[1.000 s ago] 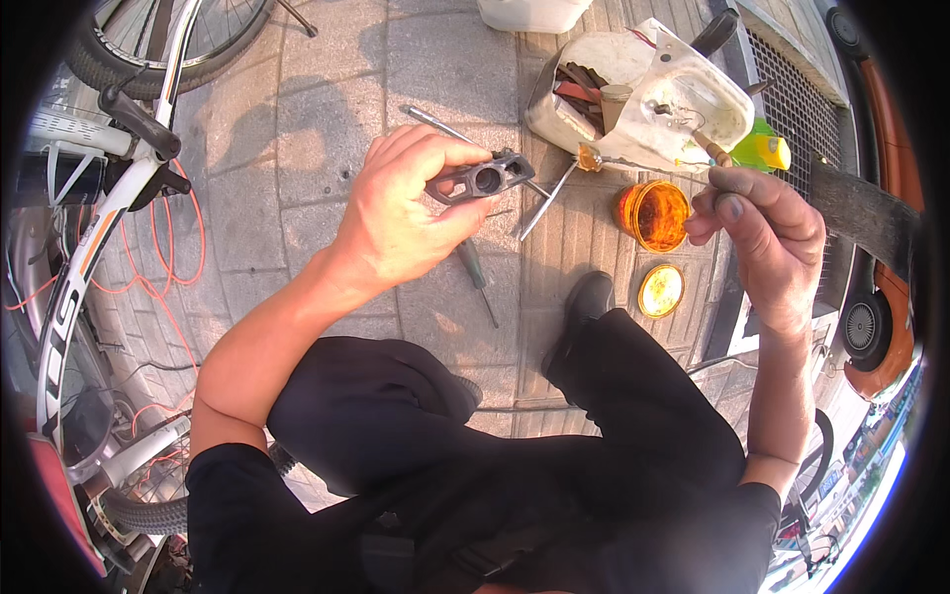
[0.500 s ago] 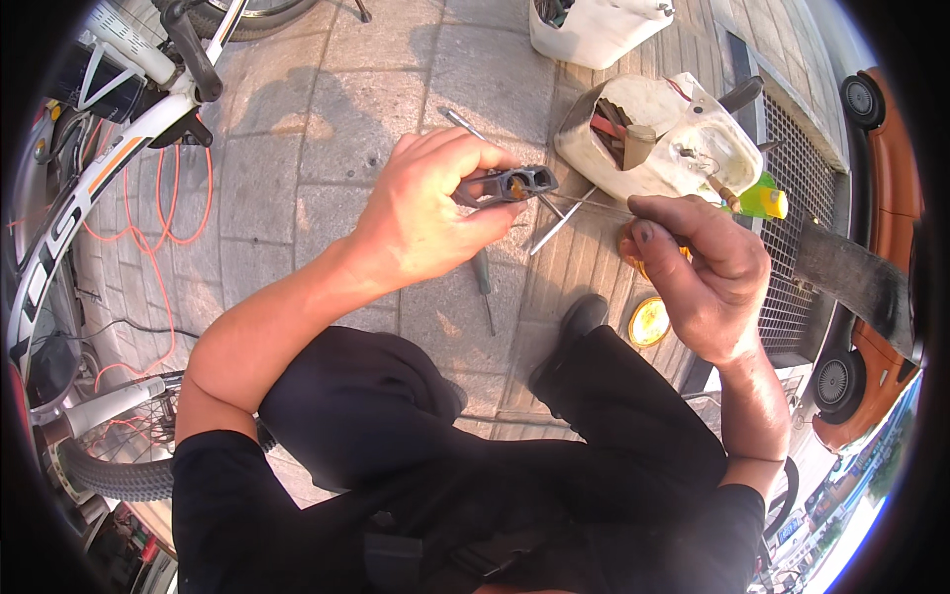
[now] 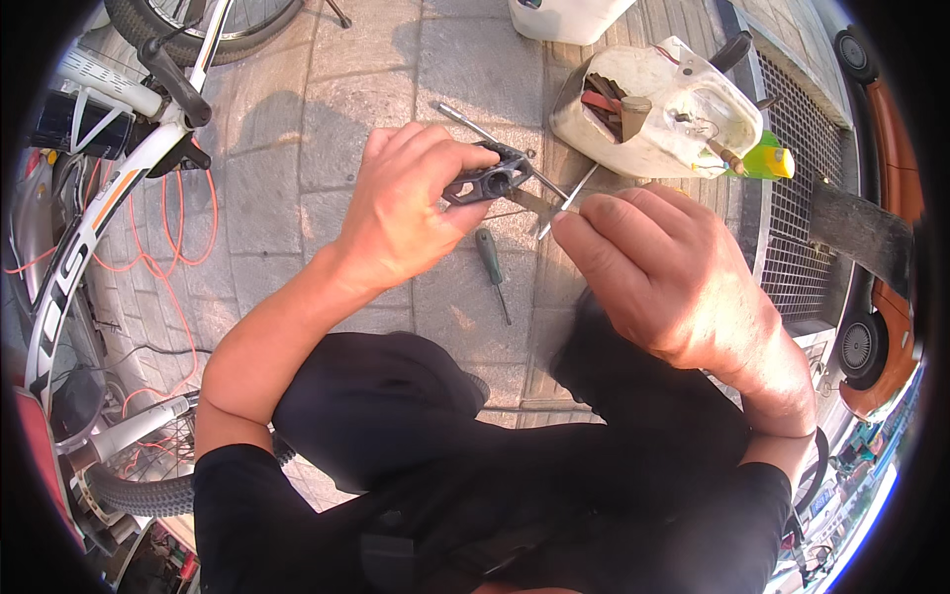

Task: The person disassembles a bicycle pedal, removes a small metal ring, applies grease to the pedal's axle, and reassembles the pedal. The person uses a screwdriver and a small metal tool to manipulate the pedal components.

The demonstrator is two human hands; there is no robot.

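Note:
My left hand (image 3: 391, 203) is closed round a black bicycle pedal (image 3: 495, 184), thumb below and fingers above, with its round bore facing right. From the right, my right hand (image 3: 673, 262) pinches the end of a thin flat strip (image 3: 530, 202), whose other end reaches the bore side of the pedal. Whether the strip's tip is inside the bore, I cannot tell. Below the pedal, a screwdriver (image 3: 490, 259) with a dark handle lies on the paving. A metal rod (image 3: 465, 122) lies past my left fingers, and a pale thin rod (image 3: 571, 203) passes behind the strip.
A cut-open white jug (image 3: 594, 129) holding tools stands at the far right, beside a green bottle (image 3: 760, 161) with a yellow cap. Another white container (image 3: 569, 22) is beyond it. A white bicycle frame (image 3: 119, 188) and an orange hose (image 3: 158, 267) are on the left.
My right hand has moved left, close to the pedal, bringing the strip with it. The pedal has shifted slightly left and turned. The yellow-filled tins are now hidden behind my right hand.

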